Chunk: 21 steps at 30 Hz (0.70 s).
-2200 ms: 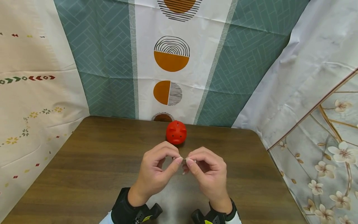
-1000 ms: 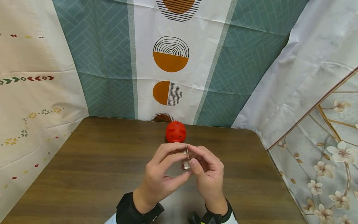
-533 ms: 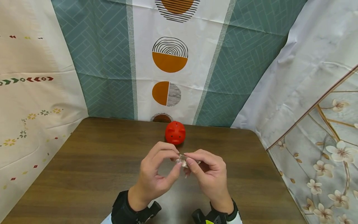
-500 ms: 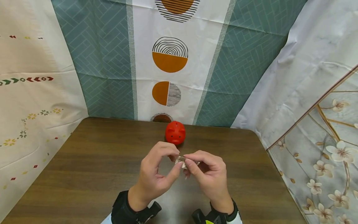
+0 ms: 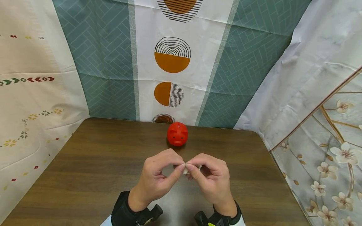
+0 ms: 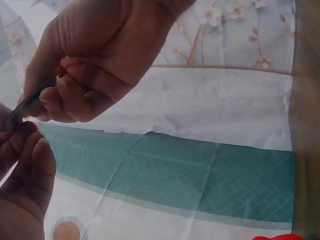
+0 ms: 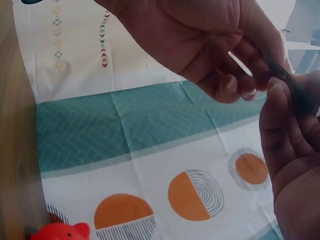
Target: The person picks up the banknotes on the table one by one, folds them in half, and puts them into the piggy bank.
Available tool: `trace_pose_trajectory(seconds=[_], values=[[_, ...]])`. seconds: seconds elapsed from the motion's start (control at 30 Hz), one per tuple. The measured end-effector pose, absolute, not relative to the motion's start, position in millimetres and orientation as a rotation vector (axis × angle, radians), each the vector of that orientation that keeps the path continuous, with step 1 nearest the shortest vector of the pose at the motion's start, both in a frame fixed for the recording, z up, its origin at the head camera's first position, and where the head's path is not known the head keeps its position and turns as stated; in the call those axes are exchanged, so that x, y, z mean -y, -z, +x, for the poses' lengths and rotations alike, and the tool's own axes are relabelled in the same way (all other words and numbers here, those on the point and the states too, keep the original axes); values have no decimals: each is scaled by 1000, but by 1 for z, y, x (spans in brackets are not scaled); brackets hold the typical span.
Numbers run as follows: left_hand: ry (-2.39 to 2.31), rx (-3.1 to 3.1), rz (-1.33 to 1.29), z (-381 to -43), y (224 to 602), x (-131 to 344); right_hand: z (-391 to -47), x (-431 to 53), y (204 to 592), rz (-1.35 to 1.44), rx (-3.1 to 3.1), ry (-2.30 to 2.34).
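Note:
Close above the table, in the head view, both hands meet at a small pale folded piece of paper [image 5: 185, 171]. My left hand [image 5: 156, 179] pinches its left end between thumb and index finger. The right hand [image 5: 215, 177] pinches the other end the same way, with its remaining fingers curled behind. Fingertips hide most of the paper. Edge-on, it appears as a thin dark strip [image 6: 32, 102] in the left wrist view and a dark folded sliver [image 7: 296, 90] in the right wrist view. A red piggy bank [image 5: 177, 134] with a slot on top stands just beyond the hands.
The brown wooden table [image 5: 107, 150] has rounded far corners. Behind it hangs a green and white patterned cloth [image 5: 113, 62], with a cream cloth [image 5: 36, 110] at the left and a flowered white cloth [image 5: 319, 141] at the right. Both wrists wear black camera straps.
The paper was turned upright between the hands, then tilted flat with more of it showing; now the left fingertips have closed in beside the right ones and cover more. The piggy bank stayed put.

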<state>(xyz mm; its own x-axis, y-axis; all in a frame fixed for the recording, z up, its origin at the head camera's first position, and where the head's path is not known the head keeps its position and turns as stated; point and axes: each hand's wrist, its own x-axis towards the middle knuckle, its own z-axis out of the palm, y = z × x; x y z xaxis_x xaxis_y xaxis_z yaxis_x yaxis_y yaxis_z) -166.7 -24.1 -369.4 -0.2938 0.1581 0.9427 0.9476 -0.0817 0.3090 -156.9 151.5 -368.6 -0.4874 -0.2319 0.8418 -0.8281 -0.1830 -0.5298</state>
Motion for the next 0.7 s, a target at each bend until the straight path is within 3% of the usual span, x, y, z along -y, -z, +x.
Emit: trace_pose_trajectory(seconds=[0.7], values=[[1667,1487,-1158,-166,372,27,-157,-158,369,1139,1546,-1900]])
